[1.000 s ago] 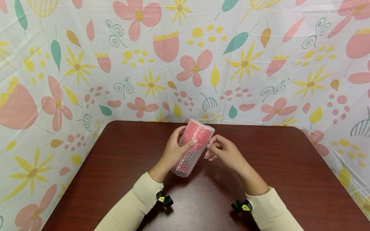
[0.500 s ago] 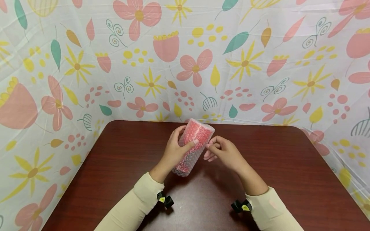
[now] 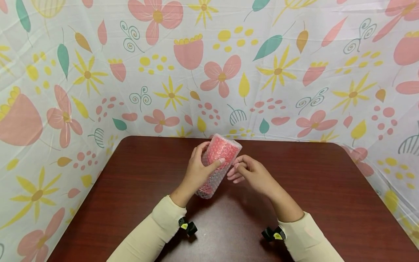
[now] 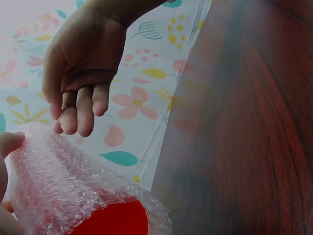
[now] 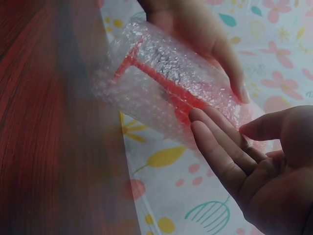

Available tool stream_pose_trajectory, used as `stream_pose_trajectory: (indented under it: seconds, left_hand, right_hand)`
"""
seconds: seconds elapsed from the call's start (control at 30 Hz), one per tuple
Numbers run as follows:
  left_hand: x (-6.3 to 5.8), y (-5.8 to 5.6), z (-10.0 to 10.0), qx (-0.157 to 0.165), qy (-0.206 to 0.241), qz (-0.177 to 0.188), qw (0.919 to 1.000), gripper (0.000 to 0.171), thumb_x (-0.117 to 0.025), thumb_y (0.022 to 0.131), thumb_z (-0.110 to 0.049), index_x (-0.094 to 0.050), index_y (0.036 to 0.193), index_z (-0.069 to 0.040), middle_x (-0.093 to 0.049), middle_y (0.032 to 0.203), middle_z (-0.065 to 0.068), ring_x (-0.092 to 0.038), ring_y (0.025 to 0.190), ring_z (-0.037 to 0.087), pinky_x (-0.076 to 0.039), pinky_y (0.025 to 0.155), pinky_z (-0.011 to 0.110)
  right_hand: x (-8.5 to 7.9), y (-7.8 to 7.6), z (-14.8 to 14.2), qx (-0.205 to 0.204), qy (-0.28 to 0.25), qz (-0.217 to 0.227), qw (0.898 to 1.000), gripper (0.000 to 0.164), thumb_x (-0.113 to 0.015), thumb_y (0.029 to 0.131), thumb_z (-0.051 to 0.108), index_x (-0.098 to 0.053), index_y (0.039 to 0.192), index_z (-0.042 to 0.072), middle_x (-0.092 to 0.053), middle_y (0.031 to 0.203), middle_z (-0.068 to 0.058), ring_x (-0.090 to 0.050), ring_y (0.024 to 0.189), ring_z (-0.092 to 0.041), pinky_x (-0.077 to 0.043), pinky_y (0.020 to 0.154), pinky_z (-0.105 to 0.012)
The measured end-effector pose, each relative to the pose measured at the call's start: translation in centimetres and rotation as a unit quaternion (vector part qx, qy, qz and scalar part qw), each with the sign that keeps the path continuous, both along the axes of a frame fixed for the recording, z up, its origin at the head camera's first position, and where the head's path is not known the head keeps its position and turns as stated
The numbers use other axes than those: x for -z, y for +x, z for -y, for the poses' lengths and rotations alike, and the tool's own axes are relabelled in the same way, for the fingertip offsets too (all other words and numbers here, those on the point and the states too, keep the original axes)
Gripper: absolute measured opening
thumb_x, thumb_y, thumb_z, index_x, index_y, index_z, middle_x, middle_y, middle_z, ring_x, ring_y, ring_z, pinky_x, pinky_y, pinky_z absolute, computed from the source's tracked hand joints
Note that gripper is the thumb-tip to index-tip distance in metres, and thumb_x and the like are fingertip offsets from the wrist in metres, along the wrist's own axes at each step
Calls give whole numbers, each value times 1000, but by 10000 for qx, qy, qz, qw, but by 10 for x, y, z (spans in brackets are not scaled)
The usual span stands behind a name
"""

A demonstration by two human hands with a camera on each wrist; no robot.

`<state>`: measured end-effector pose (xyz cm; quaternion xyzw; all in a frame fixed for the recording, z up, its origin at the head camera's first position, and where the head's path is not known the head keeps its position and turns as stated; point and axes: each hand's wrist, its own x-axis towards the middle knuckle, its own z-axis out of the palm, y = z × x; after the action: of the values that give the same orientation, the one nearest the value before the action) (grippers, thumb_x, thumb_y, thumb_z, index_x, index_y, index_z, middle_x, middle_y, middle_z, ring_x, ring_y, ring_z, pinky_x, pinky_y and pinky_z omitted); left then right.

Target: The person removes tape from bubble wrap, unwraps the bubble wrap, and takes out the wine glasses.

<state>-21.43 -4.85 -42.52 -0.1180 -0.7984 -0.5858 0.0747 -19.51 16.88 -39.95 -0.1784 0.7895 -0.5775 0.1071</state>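
A roughly cylindrical package in clear bubble wrap [image 3: 226,148] is tilted over the middle of the table, red showing through the wrap. My left hand [image 3: 199,170] grips it from the left side, thumb lying across its front. In the left wrist view, a smooth red surface [image 4: 117,219] shows at one end of the wrap. My right hand [image 3: 256,175] is beside the package's right edge, holding nothing I can make out. Its fingers [image 5: 217,144] are loosely extended in the right wrist view, fingertips overlapping the wrap, thumb close to the index finger.
A dark reddish-brown wooden table [image 3: 137,174] lies under both hands. Behind it and along its sides hangs a white cloth [image 3: 183,91] with flowers and leaves. Each sleeved forearm wears a small black wrist camera [image 3: 188,226].
My right hand's fingers have loosened and straightened a little beside the wrap. The package has shifted very slightly upward and left, still in my left hand.
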Motion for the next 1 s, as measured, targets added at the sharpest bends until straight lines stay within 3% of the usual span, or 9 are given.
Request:
stream_pose_trajectory:
  seconds: [0.13,0.43,0.53,0.73,1.0]
  left_hand:
    - [0,0,0,-83,-39,-60,9999,74,-78,84,-53,-42,145,-33,-47,136,1,-53,121,21,-49,99,49]
    - [1,-1,1,-154,-41,-95,9998,73,-79,83,-53,-43,144,-34,-47,135,1,-53,119,22,-50,97,48]
    - [1,-2,1,-134,-47,-87,9999,74,-79,83,-53,-43,144,-33,-47,136,1,-54,119,22,-51,97,48]
    - [0,-1,1,-101,17,-33,9999,73,-79,84,-52,-43,145,-33,-47,136,1,-54,119,21,-51,97,47]
    - [-1,0,-1,-15,-42,22,10000,73,-79,84,-50,-42,145,-34,-47,136,2,-54,120,22,-50,98,46]
  right_hand:
    - [-1,2,1,-160,-81,-7,9998,27,-41,110,14,-48,122,-8,-69,112,-33,-74,95,-39,-62,79,-38]
    - [0,3,1,-394,-210,-10,9990,28,-39,110,17,-42,123,-8,-66,120,-36,-75,94,-36,-62,77,-43]
    - [0,2,1,-242,-157,-30,9996,25,-42,110,17,-44,119,-7,-70,113,-32,-76,88,-35,-62,73,-45]
    - [0,0,-1,240,-135,-42,9996,18,-51,106,16,-53,112,-1,-70,78,-19,-73,69,-29,-61,66,-49]
    - [0,0,2,351,-129,22,9993,23,-54,105,18,-54,109,-5,-71,84,-20,-74,77,-34,-60,70,-52]
